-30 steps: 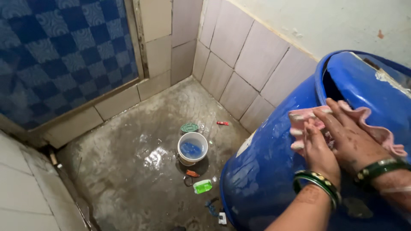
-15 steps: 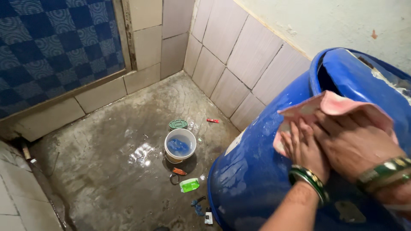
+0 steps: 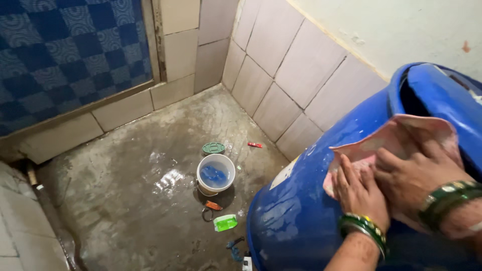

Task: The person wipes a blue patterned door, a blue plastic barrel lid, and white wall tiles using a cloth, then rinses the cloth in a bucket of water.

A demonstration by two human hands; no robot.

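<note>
Both hands lie open and flat on a pink cloth (image 3: pixel 396 138) spread over the blue drum (image 3: pixel 311 200) at right: left hand (image 3: pixel 359 193) near, right hand (image 3: pixel 414 175) beside it.

The big barrel (image 3: pixel 306 211) is bright blue. The cloth (image 3: pixel 396 138) on it is pink. The wall tiles (image 3: pixel 65 55) have a dark and light blue checker pattern. The small bucket (image 3: pixel 215 174) is white. The floor (image 3: pixel 125 185) is grey. The bangles (image 3: pixel 364 226) are green.
</note>
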